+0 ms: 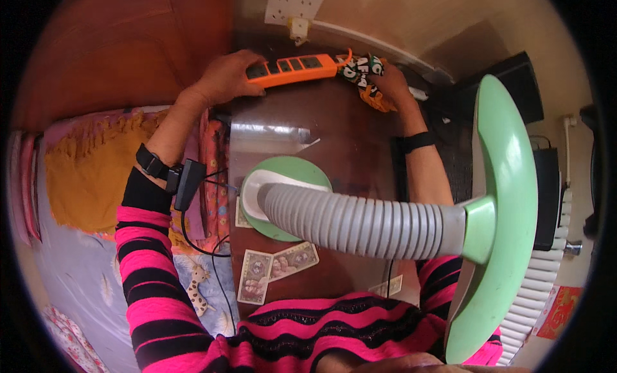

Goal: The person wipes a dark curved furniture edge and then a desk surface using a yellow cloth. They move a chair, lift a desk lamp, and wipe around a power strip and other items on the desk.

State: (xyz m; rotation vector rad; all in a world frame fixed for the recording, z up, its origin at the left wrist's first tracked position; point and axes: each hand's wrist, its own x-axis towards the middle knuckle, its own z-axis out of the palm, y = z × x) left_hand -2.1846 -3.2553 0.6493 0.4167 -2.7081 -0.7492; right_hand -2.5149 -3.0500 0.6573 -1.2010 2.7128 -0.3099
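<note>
My left hand [234, 77] grips the left end of an orange power strip [308, 76] at the far side of the dark wooden table [352, 141]. The strip's orange cord curls up from its right end. Beside that end, my right hand [391, 88] holds a crumpled cloth [361, 69] in black, white, green and orange, with lettering on it. How far the cloth touches the strip cannot be told. Nearer to me stands a green desk lamp [506, 180] with a thick grey ribbed neck.
A white socket adapter [294, 5] with a plug is on the wall. Banknotes [253, 276] lie on the near table. A bed with a mustard cloth [96, 175] is at left. Right are a dark screen [516, 88] and a white radiator [535, 286]. Thin black cables [214, 271] hang by the table's left edge.
</note>
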